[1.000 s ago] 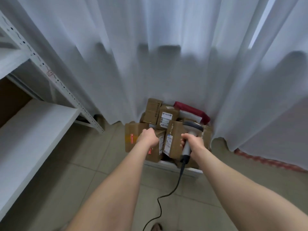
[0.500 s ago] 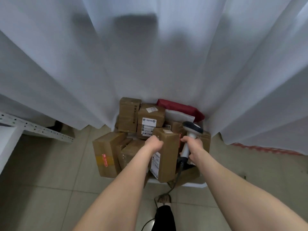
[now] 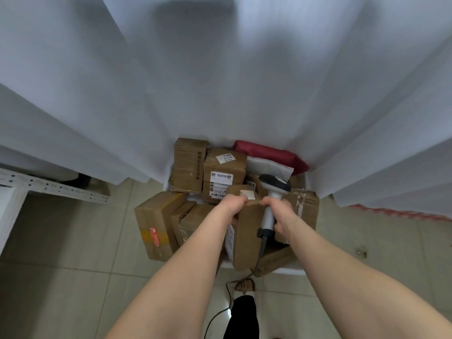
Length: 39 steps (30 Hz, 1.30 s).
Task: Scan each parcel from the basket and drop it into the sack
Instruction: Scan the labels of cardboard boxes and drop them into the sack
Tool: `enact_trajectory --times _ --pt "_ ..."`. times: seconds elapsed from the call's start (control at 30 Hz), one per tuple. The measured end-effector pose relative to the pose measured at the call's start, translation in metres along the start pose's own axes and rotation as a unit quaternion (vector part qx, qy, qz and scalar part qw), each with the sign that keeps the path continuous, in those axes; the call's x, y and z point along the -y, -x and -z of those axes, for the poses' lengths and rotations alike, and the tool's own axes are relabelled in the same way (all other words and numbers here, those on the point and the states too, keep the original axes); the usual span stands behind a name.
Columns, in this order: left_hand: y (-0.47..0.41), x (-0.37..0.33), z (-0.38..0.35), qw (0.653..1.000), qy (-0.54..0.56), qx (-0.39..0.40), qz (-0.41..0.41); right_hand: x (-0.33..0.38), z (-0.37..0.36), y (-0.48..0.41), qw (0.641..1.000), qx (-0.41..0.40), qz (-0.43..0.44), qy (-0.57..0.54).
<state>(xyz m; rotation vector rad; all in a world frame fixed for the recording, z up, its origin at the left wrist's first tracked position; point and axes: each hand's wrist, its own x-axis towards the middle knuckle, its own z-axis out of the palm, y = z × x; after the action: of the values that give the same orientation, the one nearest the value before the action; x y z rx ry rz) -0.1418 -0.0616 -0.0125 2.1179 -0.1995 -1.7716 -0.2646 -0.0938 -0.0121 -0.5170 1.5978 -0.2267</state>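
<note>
The scanner's cable (image 3: 228, 293) is trailing over the floor just beside the person's sandalled foot (image 3: 244, 286); a step could be snagging it and jerking the scanner (image 3: 270, 199). The left hand (image 3: 232, 205) is gripping the top edge of a tall brown parcel (image 3: 247, 238) at the front of the basket (image 3: 288, 269), while the right hand (image 3: 281, 216) is clenching the scanner's handle. Its label is facing sideways, so a scan may be missing it. Lifting it may be toppling the leaning boxes (image 3: 156, 223). No sack is showing.
</note>
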Motion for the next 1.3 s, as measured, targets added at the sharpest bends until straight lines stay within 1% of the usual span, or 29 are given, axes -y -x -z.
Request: enact_trajectory --times 0.1,0.2,0.33,0.47,0.57,0.7,0.77,0.87,1.0,1.13,1.2,1.23,1.3 --pt "0.026 -0.006 0.009 0.999 0.027 -0.021 0.013 0.004 0.005 0.018 1.000 0.011 0.007 -0.010" --pt "0.057 -0.013 0.015 0.997 0.053 -0.059 -0.012 0.013 0.007 0.044 0.999 0.023 0.029 -0.010" --pt "0.108 -0.028 0.016 0.988 0.075 -0.113 -0.076 0.029 0.014 0.091 0.995 0.036 0.087 -0.023" --pt "0.169 -0.034 0.014 0.970 0.114 -0.165 -0.137 0.044 0.028 0.143 0.987 0.054 0.147 -0.041" --pt "0.221 -0.030 0.010 0.954 0.150 -0.182 -0.185 0.052 0.043 0.182 0.979 0.071 0.184 -0.050" --pt "0.289 -0.015 0.003 0.928 0.172 -0.198 -0.265 0.056 0.065 0.250 0.964 0.114 0.230 -0.070" --pt "0.320 -0.008 0.000 0.918 0.157 -0.201 -0.305 0.053 0.073 0.280 0.956 0.141 0.246 -0.083" --pt "0.369 0.003 -0.002 0.910 0.084 -0.234 -0.333 0.045 0.078 0.320 0.947 0.178 0.254 -0.088" --pt "0.419 0.023 0.007 0.894 0.011 -0.304 -0.330 0.034 0.077 0.365 0.930 0.237 0.263 -0.097" --pt "0.451 0.041 0.022 0.864 -0.047 -0.370 -0.338 0.020 0.068 0.403 0.920 0.268 0.277 -0.077" --pt "0.466 0.052 0.032 0.846 -0.041 -0.407 -0.342 0.015 0.060 0.420 0.915 0.290 0.271 -0.073" --pt "0.474 0.058 0.041 0.840 -0.021 -0.419 -0.343 0.012 0.056 0.426 0.913 0.298 0.272 -0.065" --pt "0.486 0.070 0.066 0.840 0.045 -0.424 -0.336 0.008 0.048 0.434 0.912 0.296 0.279 -0.053"
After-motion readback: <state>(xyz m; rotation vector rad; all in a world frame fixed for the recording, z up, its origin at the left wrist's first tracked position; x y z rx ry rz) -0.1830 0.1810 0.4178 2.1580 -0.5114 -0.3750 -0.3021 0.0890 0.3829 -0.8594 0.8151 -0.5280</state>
